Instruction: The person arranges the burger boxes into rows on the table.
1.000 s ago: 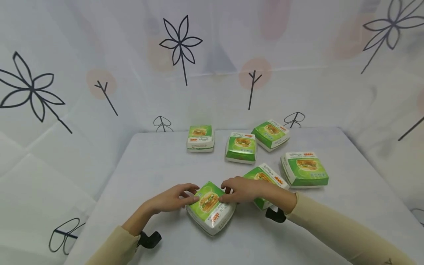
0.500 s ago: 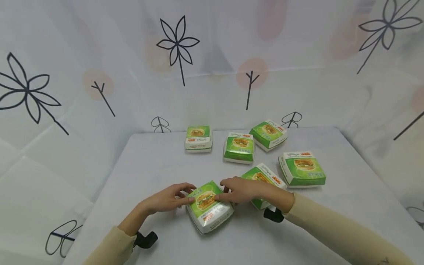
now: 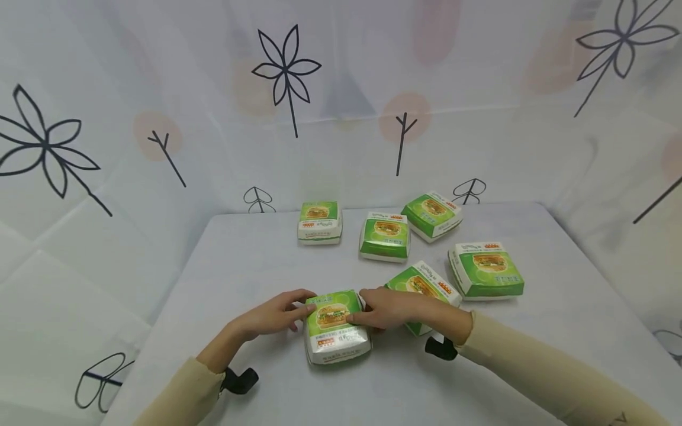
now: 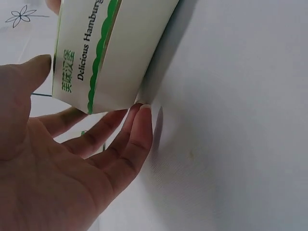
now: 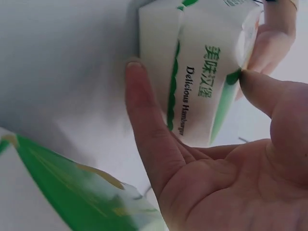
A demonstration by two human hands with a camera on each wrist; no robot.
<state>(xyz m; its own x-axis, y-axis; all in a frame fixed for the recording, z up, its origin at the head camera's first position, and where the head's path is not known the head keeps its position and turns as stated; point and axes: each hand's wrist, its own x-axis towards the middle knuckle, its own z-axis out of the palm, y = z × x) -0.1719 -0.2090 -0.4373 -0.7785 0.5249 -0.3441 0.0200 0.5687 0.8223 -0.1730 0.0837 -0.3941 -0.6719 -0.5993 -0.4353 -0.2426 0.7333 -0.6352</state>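
Note:
A green and white hamburger box sits on the table near the front, its burger picture facing up. At its left side my left hand grips the back corner, thumb on the top edge and fingers behind and below. My right hand holds the opposite side, its thumb on the lid. In the left wrist view the box's white side carries printed lettering, with fingertips near its lower edge. In the right wrist view the box lies between thumb and fingers. Its underside is hidden.
A second box lies partly under my right forearm. Several more stand behind: one at back left, one at back middle, one at back right, one at right. A patterned white cloth hangs behind.
The held box has turned on the table from a diagonal angle to nearly square, its printed white side now facing front. Both hands have stayed on it; the other boxes have not moved.

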